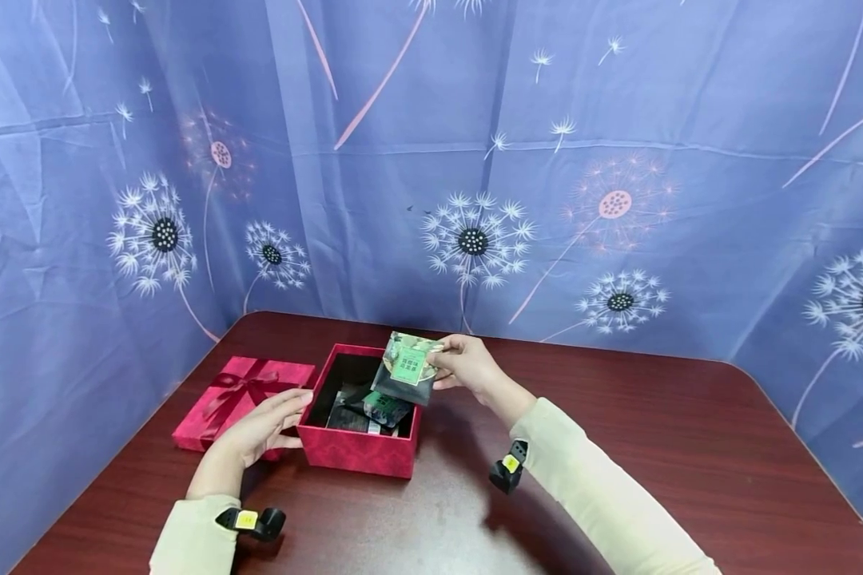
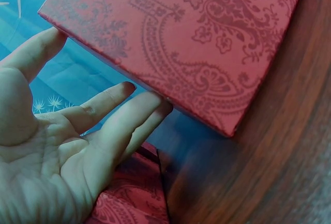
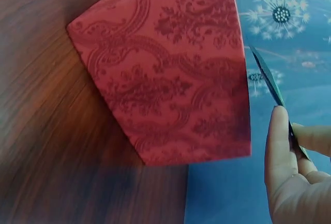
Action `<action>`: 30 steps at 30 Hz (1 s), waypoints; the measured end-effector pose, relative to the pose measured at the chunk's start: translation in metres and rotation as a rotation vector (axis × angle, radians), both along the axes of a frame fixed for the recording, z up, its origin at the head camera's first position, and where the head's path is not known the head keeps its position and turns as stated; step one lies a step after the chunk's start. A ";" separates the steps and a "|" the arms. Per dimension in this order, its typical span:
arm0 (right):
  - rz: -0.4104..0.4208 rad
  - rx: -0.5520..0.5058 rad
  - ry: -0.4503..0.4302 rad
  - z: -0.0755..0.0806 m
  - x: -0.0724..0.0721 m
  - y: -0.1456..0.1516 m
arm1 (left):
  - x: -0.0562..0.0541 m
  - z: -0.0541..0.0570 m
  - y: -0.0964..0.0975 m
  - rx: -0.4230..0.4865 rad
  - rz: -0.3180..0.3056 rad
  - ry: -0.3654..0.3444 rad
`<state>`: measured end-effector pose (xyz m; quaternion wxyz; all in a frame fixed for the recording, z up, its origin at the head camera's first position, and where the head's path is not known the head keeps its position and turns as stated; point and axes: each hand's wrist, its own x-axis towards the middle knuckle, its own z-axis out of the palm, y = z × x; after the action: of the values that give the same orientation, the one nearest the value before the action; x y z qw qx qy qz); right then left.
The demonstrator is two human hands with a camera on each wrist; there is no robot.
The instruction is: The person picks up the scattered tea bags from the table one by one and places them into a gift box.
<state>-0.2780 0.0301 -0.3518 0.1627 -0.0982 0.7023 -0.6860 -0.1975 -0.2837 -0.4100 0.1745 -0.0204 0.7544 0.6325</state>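
Note:
A red patterned gift box without its lid stands on the table. Several dark packets lie inside it, partly overlapping. My right hand pinches a flat green and black packet by its right edge, over the box's right rim. Edge-on, the packet appears as a thin strip between thumb and fingers in the right wrist view. My left hand touches the left side of the box with fingers fairly straight. In the left wrist view its fingertips meet the edge of the box.
Left of the box, the red lid with a dark red ribbon bow lies on the brown table. Part of it sits behind my left hand. A blue curtain with dandelion prints hangs along the table's back and left.

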 end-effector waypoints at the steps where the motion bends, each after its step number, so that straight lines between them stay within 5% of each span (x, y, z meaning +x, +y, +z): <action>1: 0.002 0.001 -0.002 0.000 0.001 -0.003 | 0.001 0.001 0.001 -0.001 0.007 -0.002; 30: 0.146 0.144 0.103 -0.001 0.017 -0.052 | -0.001 0.001 0.002 0.006 0.031 -0.010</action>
<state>-0.2609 -0.0220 -0.3529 0.1827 -0.1721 0.7484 -0.6140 -0.1980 -0.2813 -0.4090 0.1683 -0.0348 0.7513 0.6372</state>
